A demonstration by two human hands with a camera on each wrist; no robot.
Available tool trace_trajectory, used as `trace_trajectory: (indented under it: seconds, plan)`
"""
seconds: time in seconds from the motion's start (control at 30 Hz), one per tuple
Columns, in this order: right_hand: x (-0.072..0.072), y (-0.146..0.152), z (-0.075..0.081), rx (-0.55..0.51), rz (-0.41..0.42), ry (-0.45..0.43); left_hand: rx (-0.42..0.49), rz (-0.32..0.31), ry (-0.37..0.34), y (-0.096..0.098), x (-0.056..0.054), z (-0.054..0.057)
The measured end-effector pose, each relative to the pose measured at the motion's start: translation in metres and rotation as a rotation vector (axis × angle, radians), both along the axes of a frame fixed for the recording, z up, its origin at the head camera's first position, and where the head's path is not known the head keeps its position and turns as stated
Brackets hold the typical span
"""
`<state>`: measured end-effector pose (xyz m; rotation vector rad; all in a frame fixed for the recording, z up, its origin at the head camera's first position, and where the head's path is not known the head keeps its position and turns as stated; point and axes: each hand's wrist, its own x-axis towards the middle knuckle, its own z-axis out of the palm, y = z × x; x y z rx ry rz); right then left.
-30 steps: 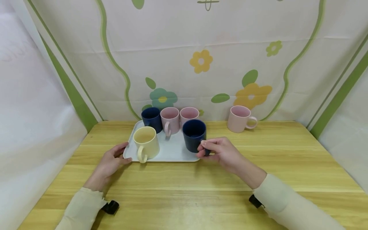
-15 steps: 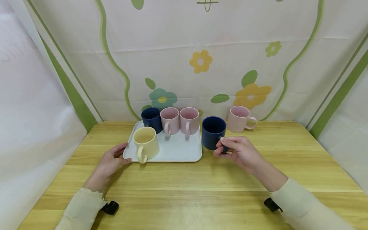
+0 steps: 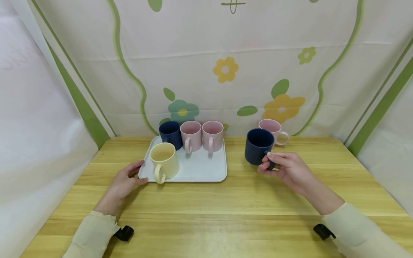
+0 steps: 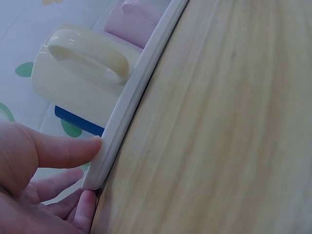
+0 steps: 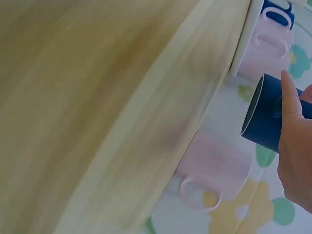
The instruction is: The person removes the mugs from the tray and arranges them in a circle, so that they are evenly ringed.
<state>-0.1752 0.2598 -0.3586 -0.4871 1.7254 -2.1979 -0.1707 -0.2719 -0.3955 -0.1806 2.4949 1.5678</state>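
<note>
In the head view my right hand (image 3: 290, 170) pinches the handle of a dark blue mug (image 3: 258, 147). The mug is upright, right of the tray, and overlaps a pink mug (image 3: 270, 125) behind it. The right wrist view shows the blue mug (image 5: 265, 114) with thumb and fingers at its handle. My left hand (image 3: 126, 182) grips the front left corner of a white tray (image 3: 203, 172), thumb at the front rim and fingers along the left side. On the tray stand a cream mug (image 3: 166, 161), another dark blue mug (image 3: 171, 134) and two pink mugs (image 3: 192, 134).
The wooden table (image 3: 206, 222) reaches back to a hanging cloth (image 3: 180, 64) printed with flowers, close behind the mugs. More cloth (image 3: 38, 118) hangs at the left side. A black wrist camera (image 3: 124, 233) sits below the left sleeve.
My right hand has carried the dark blue mug off the right front of the tray and to the right, in front of the lone pink mug. The left hand and tray have stayed put.
</note>
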Motion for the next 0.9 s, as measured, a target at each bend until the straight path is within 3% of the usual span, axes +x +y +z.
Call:
trace_trajectory:
  seconds: [0.5,0.9]
  plan:
    - [-0.006,0.055,-0.005,0.035,-0.060,-0.117,-0.014,-0.002,0.008,-0.001,-0.001,-0.002]
    - [-0.014,0.085,-0.012,-0.001,-0.036,-0.190,-0.020,-0.002,0.007,-0.001,0.000,-0.002]
